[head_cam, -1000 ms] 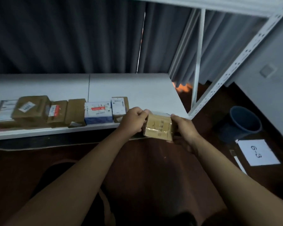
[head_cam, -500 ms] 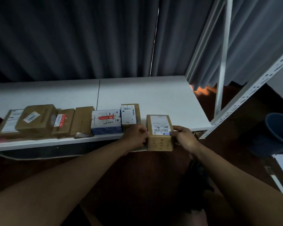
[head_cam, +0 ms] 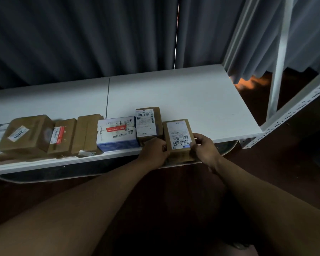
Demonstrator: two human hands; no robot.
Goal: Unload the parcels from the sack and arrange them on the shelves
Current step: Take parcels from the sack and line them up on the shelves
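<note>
While both hands clamp a brown parcel point(head_cam: 178, 137) from either side, left hand point(head_cam: 154, 152) on its left edge, right hand point(head_cam: 205, 149) on its right, it sits label-up at the front lip of the white shelf point(head_cam: 192, 100), just right of a labelled box point(head_cam: 148, 122) that ends the row of parcels point(head_cam: 63, 135). Its near end seems to overhang that lip. This looks like the placing step. Next, a nudge further onto the shelf, snug against the labelled box, then let go. No sack in view.
</note>
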